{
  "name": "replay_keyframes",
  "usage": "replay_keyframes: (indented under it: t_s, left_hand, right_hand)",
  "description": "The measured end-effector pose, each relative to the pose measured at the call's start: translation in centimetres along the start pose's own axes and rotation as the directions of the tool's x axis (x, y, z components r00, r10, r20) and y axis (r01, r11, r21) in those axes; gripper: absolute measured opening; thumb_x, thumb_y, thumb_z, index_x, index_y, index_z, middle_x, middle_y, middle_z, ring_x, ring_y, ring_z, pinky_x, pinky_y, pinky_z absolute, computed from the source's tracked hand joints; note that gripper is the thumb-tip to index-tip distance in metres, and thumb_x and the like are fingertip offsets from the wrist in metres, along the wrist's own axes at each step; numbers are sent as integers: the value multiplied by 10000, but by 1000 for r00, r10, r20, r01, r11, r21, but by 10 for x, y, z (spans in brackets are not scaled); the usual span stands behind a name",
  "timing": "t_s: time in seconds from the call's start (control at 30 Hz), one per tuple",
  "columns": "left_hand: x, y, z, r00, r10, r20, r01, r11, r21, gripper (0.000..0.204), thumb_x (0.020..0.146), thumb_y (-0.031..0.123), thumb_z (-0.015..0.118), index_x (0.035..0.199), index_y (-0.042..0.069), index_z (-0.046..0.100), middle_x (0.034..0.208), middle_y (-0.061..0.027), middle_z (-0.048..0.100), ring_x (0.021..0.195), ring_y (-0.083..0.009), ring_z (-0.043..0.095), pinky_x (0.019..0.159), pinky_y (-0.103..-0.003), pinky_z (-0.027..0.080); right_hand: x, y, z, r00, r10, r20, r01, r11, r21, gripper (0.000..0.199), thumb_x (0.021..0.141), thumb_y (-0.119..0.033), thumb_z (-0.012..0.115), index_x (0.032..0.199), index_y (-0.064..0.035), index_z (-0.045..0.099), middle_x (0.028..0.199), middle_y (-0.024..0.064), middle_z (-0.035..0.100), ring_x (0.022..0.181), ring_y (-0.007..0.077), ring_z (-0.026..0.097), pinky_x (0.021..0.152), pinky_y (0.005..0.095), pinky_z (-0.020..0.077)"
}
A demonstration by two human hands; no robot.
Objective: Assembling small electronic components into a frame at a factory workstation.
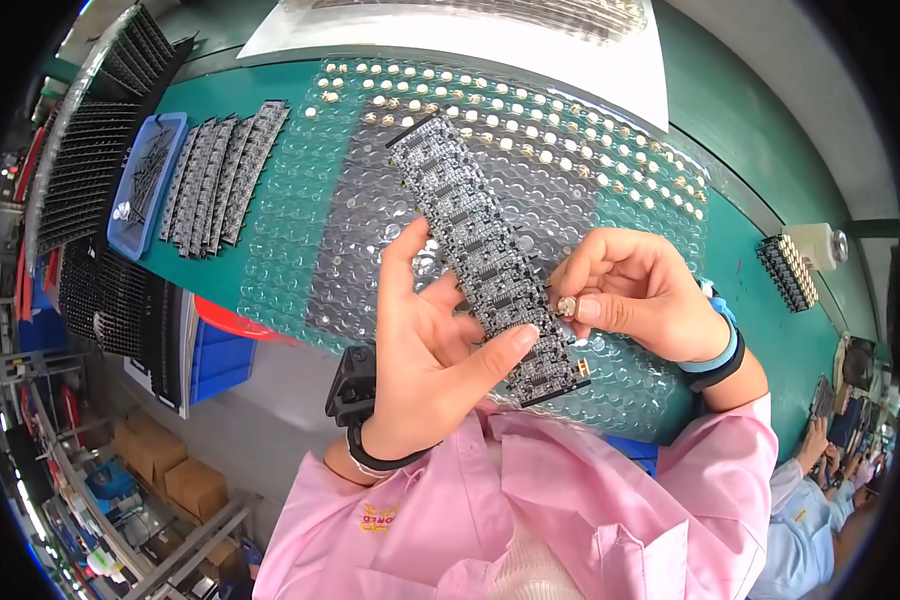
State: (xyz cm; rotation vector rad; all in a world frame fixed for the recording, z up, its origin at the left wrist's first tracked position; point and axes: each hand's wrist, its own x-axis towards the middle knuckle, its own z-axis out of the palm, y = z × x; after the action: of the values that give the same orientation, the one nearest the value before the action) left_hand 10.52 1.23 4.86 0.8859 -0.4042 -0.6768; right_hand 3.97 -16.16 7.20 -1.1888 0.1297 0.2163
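My left hand (440, 335) is closed around a long circuit board panel (480, 250) densely covered with small parts, its thumb pressing on the face near the lower end. The panel slants from upper left to lower right above the bubble wrap. At its right edge my right hand (635, 295) pinches a small round whitish component (567, 306) between thumb and forefinger. Another small part (582, 368) stands out from the panel's lower right edge. Rows of similar small white components (510, 125) sit on the bubble wrap (300, 230) beyond my hands.
Several circuit board panels (220, 180) lie at left, beside a blue tray (135, 235) of thin dark pieces. Racks of boards (100, 130) stand far left. A stack of parts (787, 275) and a white container (815, 245) are at right. Another person (800, 530) sits lower right.
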Motion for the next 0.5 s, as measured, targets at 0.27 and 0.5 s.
replay_keyframes:
  t_s: [0.27, 0.5]
  left_hand:
    - [2, 3, -2, 999, 35, -37, -35, 999, 19, 790, 721, -142, 528, 1285, 57, 13, 1162, -243, 380, 1001, -270, 502, 792, -348, 474]
    - [2, 2, -4, 998, 46, -40, -45, 999, 26, 795, 715, -144, 534, 1284, 56, 15, 1167, -242, 378, 1009, -273, 496, 800, -352, 468]
  right_hand:
    - [-1, -3, -2, 998, 51, 32, -50, 998, -35, 117, 768, -35, 592, 831, 36, 523, 803, 101, 553, 686, 113, 531, 620, 217, 447]
    - [1, -2, 0, 998, 41, 42, -41, 999, 11, 127, 764, -49, 602, 819, 33, 521, 803, 105, 553, 691, 115, 535, 614, 215, 451]
